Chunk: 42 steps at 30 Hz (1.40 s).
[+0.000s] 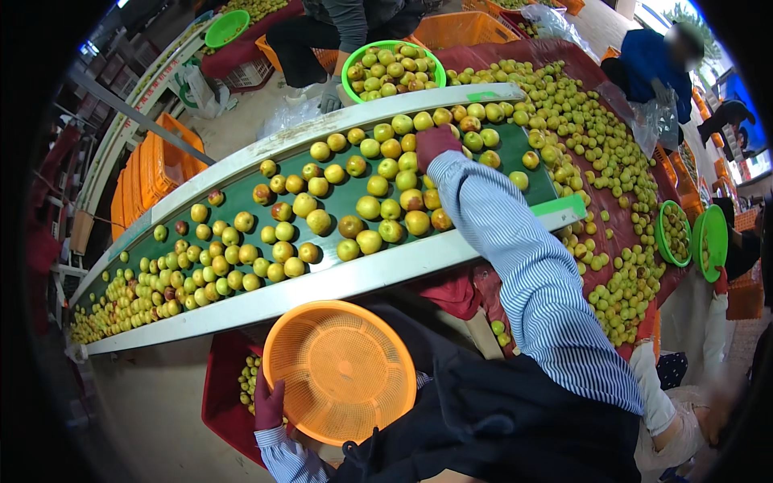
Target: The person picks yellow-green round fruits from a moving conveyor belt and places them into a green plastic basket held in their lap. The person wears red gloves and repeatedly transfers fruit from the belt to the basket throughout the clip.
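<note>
My left hand, in a maroon glove, grips the left rim of a round orange plastic mesh basket. The basket tilts against my front, its bare mesh bottom showing. Across the conveyor reaches my right hand, also gloved in maroon, down among yellow-green fruits that look like jujubes. Its fingers are hidden, so whether it holds a fruit cannot be seen. Many fruits, some with brown patches, lie on the green belt between white side rails. They crowd most densely at the lower left.
A fruit pile spreads over a dark red sheet at the belt's right end. Beyond the far rail stands a full green basket, beside a person's gloved hand. A red crate holds fruits below. Orange crates are stacked at left.
</note>
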### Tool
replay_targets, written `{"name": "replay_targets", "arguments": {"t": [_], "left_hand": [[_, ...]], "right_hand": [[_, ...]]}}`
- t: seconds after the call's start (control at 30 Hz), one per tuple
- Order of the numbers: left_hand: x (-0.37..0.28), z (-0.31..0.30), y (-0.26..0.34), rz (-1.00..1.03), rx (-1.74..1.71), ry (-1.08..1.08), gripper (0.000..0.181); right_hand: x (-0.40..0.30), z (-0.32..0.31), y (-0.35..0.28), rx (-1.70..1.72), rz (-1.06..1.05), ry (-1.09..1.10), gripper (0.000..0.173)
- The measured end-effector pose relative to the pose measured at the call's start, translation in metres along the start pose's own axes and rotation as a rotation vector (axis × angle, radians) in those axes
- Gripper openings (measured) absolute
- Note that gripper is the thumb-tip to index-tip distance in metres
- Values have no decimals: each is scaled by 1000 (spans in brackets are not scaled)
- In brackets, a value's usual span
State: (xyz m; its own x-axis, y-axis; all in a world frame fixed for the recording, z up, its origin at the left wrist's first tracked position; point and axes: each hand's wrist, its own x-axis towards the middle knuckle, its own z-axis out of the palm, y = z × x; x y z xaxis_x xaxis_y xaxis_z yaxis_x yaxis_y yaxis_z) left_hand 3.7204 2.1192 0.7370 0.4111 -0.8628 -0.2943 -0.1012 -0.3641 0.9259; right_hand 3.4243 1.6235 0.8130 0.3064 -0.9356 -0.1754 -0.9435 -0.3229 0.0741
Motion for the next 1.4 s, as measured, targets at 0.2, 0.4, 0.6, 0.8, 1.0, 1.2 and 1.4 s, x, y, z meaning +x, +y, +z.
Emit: {"name": "replay_targets", "arguments": {"t": [0.2, 0.4, 0.6, 0.8, 1.0, 1.2, 1.4], "left_hand": [[-5, -24, 27, -72, 11, -42, 58], [11, -34, 52, 65, 106, 170, 48], [35, 1, 135, 222, -194, 54, 43], [120, 101, 184, 324, -317, -108, 50], [108, 39, 169, 30, -880, -133, 32], [39, -148, 41, 302, -126, 559, 35], [-13, -246, -91, 47, 430, 1008, 47]], "right_hand": [[-7, 4, -5, 402, 50, 95, 30], [71, 11, -8, 258, -246, 183, 58], [41, 12, -57, 584, -155, 122, 62], [-109, -27, -138, 1085, -681, 13, 71], [32, -10, 47, 850, 91, 521, 50], [81, -6, 163, -104, 253, -111, 59], [43, -22, 66, 50, 96, -121, 53]]}}
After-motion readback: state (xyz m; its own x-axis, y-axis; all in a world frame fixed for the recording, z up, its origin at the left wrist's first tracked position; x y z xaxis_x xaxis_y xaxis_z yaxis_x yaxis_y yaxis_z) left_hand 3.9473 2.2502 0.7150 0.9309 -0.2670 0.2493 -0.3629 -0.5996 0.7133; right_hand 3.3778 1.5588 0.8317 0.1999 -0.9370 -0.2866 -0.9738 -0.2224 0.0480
